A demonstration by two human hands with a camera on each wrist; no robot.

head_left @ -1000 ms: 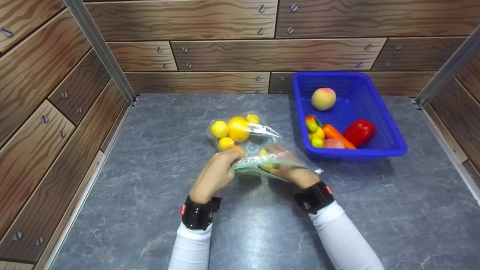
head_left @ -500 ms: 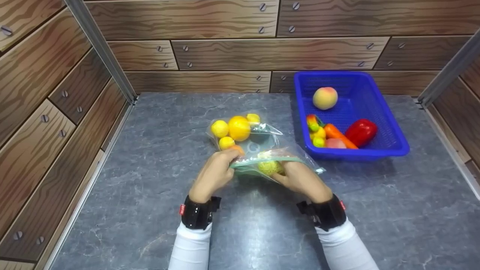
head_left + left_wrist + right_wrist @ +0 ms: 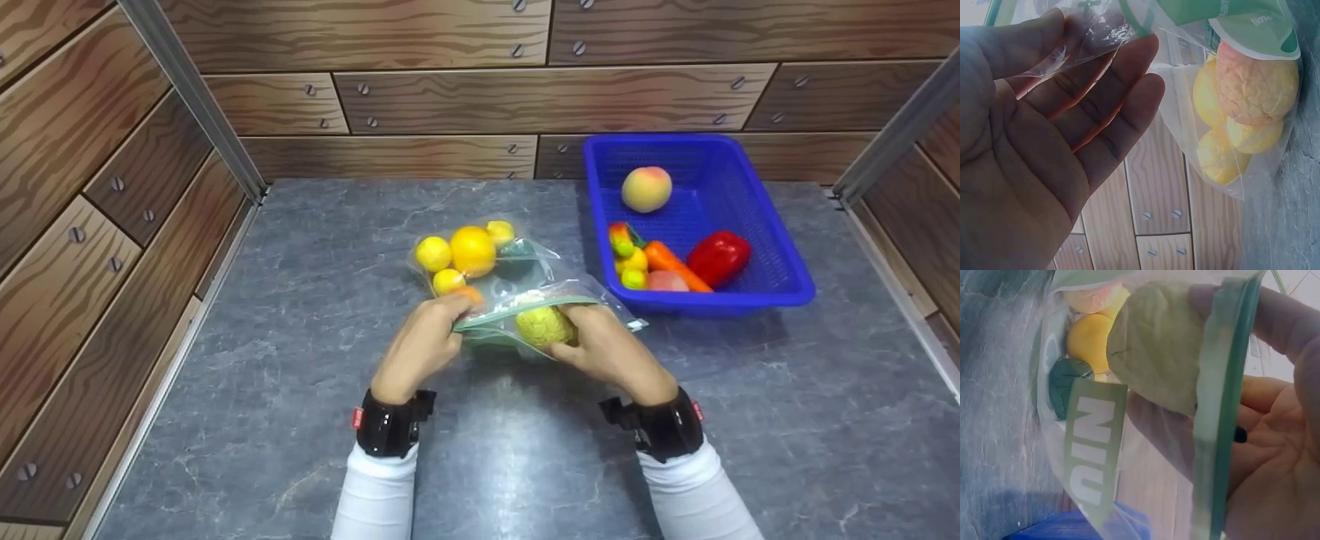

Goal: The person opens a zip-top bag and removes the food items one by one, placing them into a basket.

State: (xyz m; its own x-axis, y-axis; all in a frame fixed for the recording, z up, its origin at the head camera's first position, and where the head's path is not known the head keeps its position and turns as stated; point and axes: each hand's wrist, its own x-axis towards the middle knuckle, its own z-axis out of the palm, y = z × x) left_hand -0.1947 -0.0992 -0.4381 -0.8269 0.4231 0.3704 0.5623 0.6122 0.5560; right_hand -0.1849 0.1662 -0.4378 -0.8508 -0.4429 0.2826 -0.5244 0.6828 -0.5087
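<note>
A clear zip bag [image 3: 517,281] with a green-edged mouth lies in the middle, its mouth toward me. My left hand [image 3: 420,341] pinches the left end of that mouth between thumb and index finger; the other fingers spread loosely in the left wrist view. Inside the bag are an orange [image 3: 473,250], several lemons [image 3: 433,254], a pinkish-orange wrinkled fruit [image 3: 1255,84] and a dark green thing [image 3: 1066,388]. My right hand [image 3: 611,345] reaches into the mouth and holds a round yellow-green fruit with netted skin [image 3: 545,325]. Its fingers are partly behind the film.
At the back right stands a blue basket [image 3: 772,225]. It holds a peach [image 3: 646,189], a carrot [image 3: 675,266], a red bell pepper [image 3: 720,259] and several small yellow and pink pieces. Wood-patterned walls [image 3: 435,105] enclose the grey marbled table [image 3: 300,420].
My right hand has drawn back toward me and right, from deeper inside the bag to its mouth, with the netted fruit showing more fully. The left hand has kept its grip on the bag.
</note>
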